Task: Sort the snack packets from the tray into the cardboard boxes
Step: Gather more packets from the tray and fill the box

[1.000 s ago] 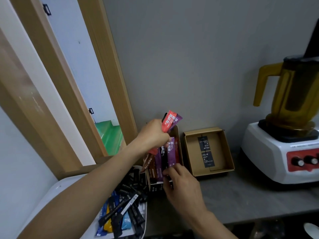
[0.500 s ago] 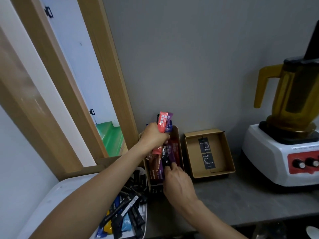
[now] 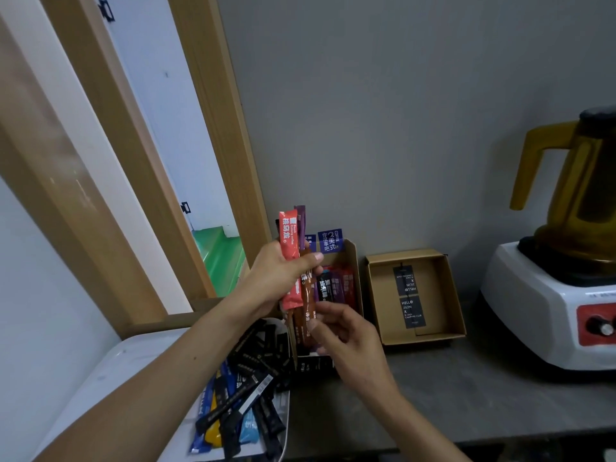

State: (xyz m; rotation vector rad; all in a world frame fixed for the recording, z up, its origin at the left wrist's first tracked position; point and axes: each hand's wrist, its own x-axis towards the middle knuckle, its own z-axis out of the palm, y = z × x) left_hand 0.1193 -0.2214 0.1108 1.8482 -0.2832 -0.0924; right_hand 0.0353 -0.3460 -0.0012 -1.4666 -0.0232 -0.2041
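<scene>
The left hand (image 3: 278, 281) grips a bundle of slim coloured foil packets (image 3: 289, 240); the right hand (image 3: 348, 341) pinches the long brown packet (image 3: 305, 306).

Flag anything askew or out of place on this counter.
Nothing spilled or damaged. The black packets in the tray lie in a crisscross heap. Two blue packets stand upright at the back of the left box, poking above its rim. The left hand grips a mixed bundle; the right hand pinches its brown packet.
</scene>
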